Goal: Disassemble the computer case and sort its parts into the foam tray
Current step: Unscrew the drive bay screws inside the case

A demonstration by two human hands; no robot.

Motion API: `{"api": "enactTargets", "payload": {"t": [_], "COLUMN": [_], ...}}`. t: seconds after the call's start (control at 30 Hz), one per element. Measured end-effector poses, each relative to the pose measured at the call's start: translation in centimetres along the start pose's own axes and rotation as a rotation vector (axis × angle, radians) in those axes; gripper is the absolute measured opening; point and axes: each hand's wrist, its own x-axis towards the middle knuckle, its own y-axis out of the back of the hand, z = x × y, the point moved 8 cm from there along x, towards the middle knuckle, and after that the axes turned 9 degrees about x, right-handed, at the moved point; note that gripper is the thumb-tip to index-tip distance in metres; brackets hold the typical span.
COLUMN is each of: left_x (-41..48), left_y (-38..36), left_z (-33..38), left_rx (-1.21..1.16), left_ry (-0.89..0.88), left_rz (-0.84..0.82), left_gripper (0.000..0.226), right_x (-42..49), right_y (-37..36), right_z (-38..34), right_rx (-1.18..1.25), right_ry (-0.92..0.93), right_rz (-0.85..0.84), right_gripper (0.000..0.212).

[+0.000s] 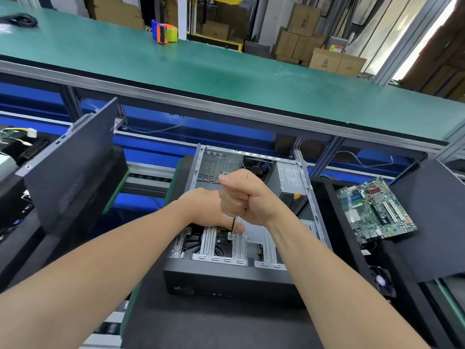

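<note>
Lying under both hands (201, 207) (249, 197) and their screwdriver (232, 226) is the computer case (226, 280).

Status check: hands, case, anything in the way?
Right hand fisted on screwdriver, tip down in open case. Left hand beside shaft, grip unclear. Motherboard out, right side. Nothing blocking.

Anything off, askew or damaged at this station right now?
Nothing looks damaged or spilled. Two things sit oddly: the side panel leans tilted left of the open computer case, and the motherboard lies askew on the black foam tray to its right. Both fit mid-disassembly.
</note>
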Motion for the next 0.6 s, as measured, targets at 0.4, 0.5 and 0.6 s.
{"api": "enactTargets", "payload": {"t": [0.4, 0.5, 0.6], "left_x": [-0.1, -0.1, -0.4], "left_y": [-0.2, -0.3, -0.3], "left_z": [-0.7, -1.0, -1.2], "left_rx": [0.077, 0.125, 0.146], "left_ry": [0.065, 0.101, 0.124], "left_rz": [0.008, -0.030, -0.040], "left_gripper": [0.076, 0.112, 0.120], "right_x": [-1.6, -3.9, -5.8], "right_y": [1.8, 2.9, 3.3], "right_z": [-1.1, -1.6, -1.5], "right_rx": [-0.057, -0.280, -0.330], "right_ry": [0.285, 0.352, 0.391], "right_rz": [0.575, 0.955, 1.224], "right_gripper": [0.017, 0.028, 0.039]}}
